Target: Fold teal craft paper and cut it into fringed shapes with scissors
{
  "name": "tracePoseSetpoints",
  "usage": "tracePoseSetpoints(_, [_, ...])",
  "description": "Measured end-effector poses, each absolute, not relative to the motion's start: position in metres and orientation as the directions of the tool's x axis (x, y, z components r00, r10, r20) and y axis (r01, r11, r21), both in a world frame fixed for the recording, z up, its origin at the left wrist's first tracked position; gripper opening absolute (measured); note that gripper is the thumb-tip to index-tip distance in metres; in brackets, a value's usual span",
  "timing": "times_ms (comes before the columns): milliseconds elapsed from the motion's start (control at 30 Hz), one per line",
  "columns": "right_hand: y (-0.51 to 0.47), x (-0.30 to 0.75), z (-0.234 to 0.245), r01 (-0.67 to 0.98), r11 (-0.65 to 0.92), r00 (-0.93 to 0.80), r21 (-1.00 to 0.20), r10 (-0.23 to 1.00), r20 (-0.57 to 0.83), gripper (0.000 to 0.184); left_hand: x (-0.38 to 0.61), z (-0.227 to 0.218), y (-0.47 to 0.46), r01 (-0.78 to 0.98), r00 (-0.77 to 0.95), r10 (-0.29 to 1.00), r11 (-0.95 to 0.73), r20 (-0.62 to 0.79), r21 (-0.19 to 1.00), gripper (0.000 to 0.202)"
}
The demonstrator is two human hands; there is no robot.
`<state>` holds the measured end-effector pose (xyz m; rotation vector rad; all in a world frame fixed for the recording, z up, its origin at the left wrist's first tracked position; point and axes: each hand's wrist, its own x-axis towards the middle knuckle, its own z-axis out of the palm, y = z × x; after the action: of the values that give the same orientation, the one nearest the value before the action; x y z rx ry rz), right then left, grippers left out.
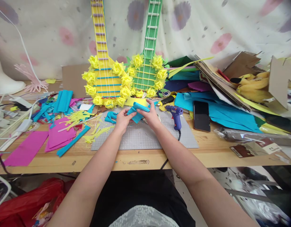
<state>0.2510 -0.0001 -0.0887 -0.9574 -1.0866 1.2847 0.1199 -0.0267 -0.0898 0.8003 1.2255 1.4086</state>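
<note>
Both of my hands hold a folded piece of blue crepe paper (137, 117) above the grey cutting mat (145, 138). My left hand (123, 119) pinches its left side between thumb and fingers. At its right end, my right hand (150, 115) grips it, thumb in front and fingers behind. A looped strip of blue paper (110, 117) lies just left of my left hand. Beyond my hands stand a yellow paper guitar (107, 82) and a green paper guitar (145, 75), both edged with yellow paper flowers. A blue glue gun (176, 116) lies right of my right hand.
Pink paper sheets (61, 134), yellow paper scraps (78, 118) and blue paper pieces (62, 101) cover the table's left side. A black phone (201, 116) rests on the right, beside blue paper sheets (232, 115) and stacked cardboard (213, 82). White cables (22, 126) run along the left edge.
</note>
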Motion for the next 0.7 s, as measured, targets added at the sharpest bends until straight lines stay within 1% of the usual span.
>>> tracePoseSetpoints(67, [0.001, 0.25, -0.09, -0.22, 0.093, 0.024, -0.971, 0.996, 0.09, 0.077, 0.121, -0.091, -0.026, -0.268, -0.232, 0.962, 0.081, -0.145, 0.96, 0.042])
tracePoseSetpoints(167, [0.005, 0.253, -0.091, -0.181, 0.119, 0.138, -0.976, 0.986, 0.094, 0.062, 0.122, -0.092, -0.026, -0.259, -0.242, 0.959, 0.082, -0.146, 0.962, 0.042])
tracePoseSetpoints(267, [0.008, 0.255, -0.091, -0.175, 0.092, 0.186, -0.98, 0.981, 0.059, 0.052, 0.122, -0.09, -0.026, -0.284, -0.233, 0.961, 0.079, -0.148, 0.956, 0.044])
tracePoseSetpoints(433, [0.008, 0.256, -0.09, -0.221, 0.06, 0.206, -0.973, 0.978, 0.013, 0.043, 0.119, -0.085, -0.027, -0.363, -0.101, 0.984, 0.104, -0.15, 0.926, 0.045])
tracePoseSetpoints(500, [0.009, 0.256, -0.091, -0.226, 0.054, 0.215, -0.973, 0.977, 0.004, 0.042, 0.118, -0.084, -0.028, -0.372, -0.079, 0.983, 0.125, -0.165, 0.92, 0.044])
tracePoseSetpoints(700, [0.011, 0.257, -0.093, -0.236, 0.064, 0.226, -0.97, 0.974, 0.009, 0.046, 0.117, -0.084, -0.028, -0.368, -0.114, 0.979, 0.117, -0.169, 0.923, 0.044])
